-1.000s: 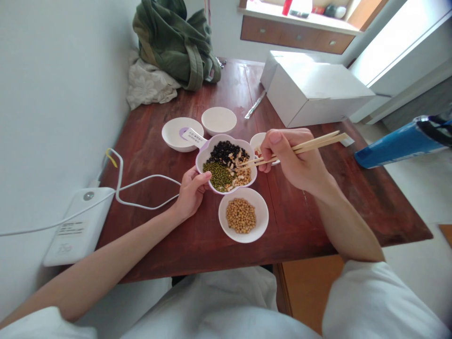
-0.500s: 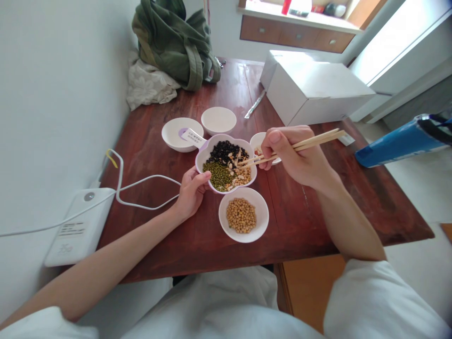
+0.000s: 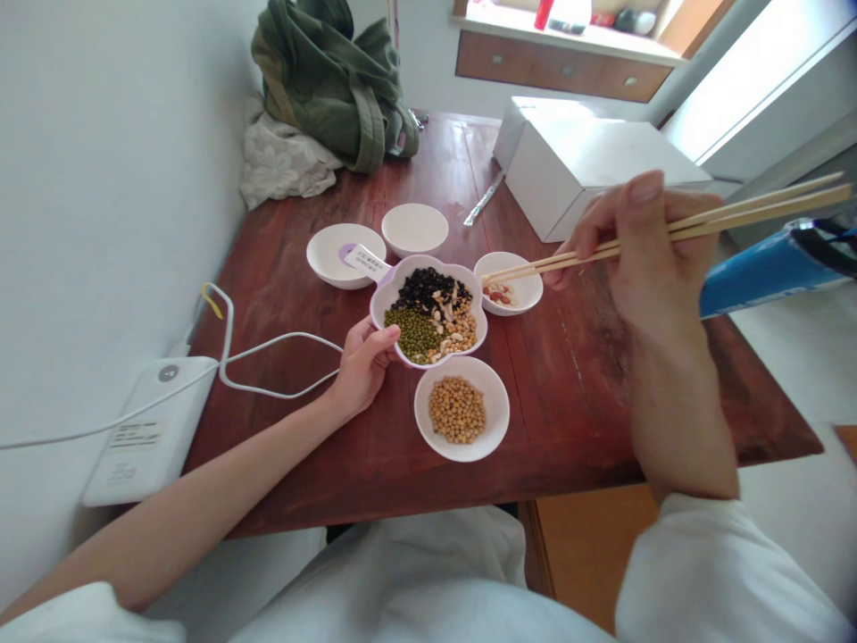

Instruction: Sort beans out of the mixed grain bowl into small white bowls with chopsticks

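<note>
A flower-shaped bowl point(image 3: 428, 313) with a pale purple rim sits at the centre of the frame, filled with black beans at its top, green beans at its lower left, yellow beans at its lower right and pale pieces scattered between them. The left hand point(image 3: 361, 362) grips the bowl's lower-left rim, thumb on the edge and fingers curled beneath. The right hand point(image 3: 646, 259), right of centre and raised, is closed around a pair of wooden chopsticks point(image 3: 669, 230); their tips lie close together above the rim of a small white dish point(image 3: 512, 293) with a few reddish and pale pieces, just right of the bowl. Whether anything is pinched between the tips cannot be told.

Directly below the bowl, touching its rim, is a white dish of yellow beans point(image 3: 461, 406). Above it stand two white dishes, one upper left point(image 3: 341, 253) and one straight above point(image 3: 415, 228). A white tag point(image 3: 367, 260) with small printed lines, too fine to read, lies on the bowl's upper-left edge.

All rest on a dark red wooden table point(image 3: 569, 393). At lower left is a white device point(image 3: 144, 438) with an unreadable label and a white cable point(image 3: 268, 357). A green bag point(image 3: 335, 76) lies in the upper left, a white box point(image 3: 589, 165) in the upper right, and a blue object point(image 3: 769, 268) at the right edge.
</note>
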`<state>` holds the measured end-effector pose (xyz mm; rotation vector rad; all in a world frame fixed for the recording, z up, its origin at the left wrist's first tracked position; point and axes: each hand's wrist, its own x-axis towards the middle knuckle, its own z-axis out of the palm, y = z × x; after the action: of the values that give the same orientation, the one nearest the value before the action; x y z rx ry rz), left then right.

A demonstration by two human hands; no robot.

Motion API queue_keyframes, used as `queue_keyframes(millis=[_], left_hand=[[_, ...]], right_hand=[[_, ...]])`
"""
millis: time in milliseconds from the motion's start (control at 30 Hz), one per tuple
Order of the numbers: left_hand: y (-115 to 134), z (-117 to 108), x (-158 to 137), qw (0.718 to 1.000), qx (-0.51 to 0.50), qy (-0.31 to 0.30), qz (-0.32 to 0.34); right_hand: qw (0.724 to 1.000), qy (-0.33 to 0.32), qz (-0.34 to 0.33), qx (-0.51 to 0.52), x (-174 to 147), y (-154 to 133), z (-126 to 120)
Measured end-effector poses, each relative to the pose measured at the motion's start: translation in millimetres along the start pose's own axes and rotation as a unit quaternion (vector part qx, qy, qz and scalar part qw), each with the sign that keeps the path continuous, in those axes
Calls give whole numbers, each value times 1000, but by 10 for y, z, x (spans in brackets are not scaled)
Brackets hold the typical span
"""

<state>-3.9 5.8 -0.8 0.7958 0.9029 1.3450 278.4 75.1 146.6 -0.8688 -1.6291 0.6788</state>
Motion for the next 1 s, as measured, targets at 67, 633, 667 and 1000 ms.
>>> queue_keyframes(millis=[67,633,667,1000], left_hand=[[1,3,-1,1000,1,-2,1],[-20,0,0,1000,4,1,8],[-20,0,0,1000,4,0,7],[-11,10,5,1000,1,2,7]], right_hand=[[999,24,16,-30,71,37,-125],[990,-133,43,31,-230,61,413],[989,-138,42,31,-232,76,418],[988,-150,23,8,-247,63,418]])
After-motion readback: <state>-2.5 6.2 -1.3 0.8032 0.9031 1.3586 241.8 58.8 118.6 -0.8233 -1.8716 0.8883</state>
